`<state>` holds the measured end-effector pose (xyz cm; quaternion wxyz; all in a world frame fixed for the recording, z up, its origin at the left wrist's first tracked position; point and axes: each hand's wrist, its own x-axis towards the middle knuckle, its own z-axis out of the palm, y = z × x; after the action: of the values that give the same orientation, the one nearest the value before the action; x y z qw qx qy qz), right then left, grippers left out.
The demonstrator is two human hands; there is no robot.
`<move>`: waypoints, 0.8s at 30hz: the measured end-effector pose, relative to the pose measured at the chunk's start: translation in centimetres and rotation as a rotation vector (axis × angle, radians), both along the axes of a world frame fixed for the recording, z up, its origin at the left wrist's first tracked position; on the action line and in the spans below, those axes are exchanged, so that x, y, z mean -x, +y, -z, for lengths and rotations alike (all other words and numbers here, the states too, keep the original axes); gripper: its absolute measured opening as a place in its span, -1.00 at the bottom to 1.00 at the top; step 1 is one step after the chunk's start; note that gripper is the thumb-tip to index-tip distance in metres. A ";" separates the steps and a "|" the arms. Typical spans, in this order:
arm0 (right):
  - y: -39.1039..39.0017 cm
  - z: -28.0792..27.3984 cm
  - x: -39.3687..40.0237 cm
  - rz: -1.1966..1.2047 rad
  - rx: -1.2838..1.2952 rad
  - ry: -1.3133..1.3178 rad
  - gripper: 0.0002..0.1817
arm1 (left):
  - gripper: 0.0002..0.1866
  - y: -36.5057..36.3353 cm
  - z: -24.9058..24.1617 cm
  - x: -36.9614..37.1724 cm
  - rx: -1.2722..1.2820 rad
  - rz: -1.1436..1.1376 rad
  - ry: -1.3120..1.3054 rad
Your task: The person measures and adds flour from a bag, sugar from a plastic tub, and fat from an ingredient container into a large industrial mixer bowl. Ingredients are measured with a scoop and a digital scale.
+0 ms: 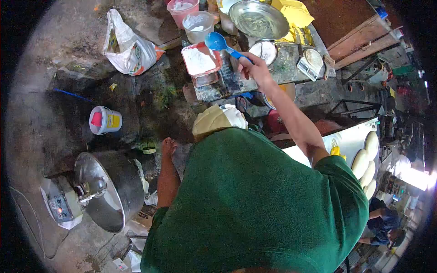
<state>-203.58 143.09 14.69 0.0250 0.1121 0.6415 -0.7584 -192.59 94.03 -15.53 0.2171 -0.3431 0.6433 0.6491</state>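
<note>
My right hand (256, 70) is wrapped round the handle of a blue plastic spoon (215, 41). Its bowl hangs over the far edge of a reddish rectangular tub of white powder (199, 60) on the worktable. Beside that hand is a round container with white contents (263, 53). A small digital scale (308, 69) lies further right, with a brush (327, 63) near it. My left hand (169, 146) hangs low at my side, fingers curled in, with nothing visible in it. An open brown and white sack (214, 120) stands in front of my body.
A large steel mixer bowl (116, 191) stands at lower left, with a white bucket (105, 120) and a white sack (132, 53) on the floor. A metal basin (259, 20) and tubs crowd the table's back. Dough pieces (361, 163) lie right; another person (382, 223) is beyond.
</note>
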 end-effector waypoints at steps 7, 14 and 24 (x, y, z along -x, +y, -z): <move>6.2 -2.1 1.3 0.085 0.104 0.022 -0.80 | -0.73 2.3 5.6 2.2 -0.214 0.021 0.165; 13.8 -6.1 3.8 0.212 0.120 0.106 -0.76 | -0.69 7.2 6.4 3.6 -0.405 0.016 -0.004; 24.9 -7.9 17.4 0.458 0.091 0.252 -0.73 | -0.70 16.8 -0.1 8.2 -0.037 0.197 -0.073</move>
<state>-220.97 167.96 22.55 -0.2224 0.1578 0.5626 -0.7804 -200.84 110.78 -15.39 0.3095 -0.2976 0.6535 0.6234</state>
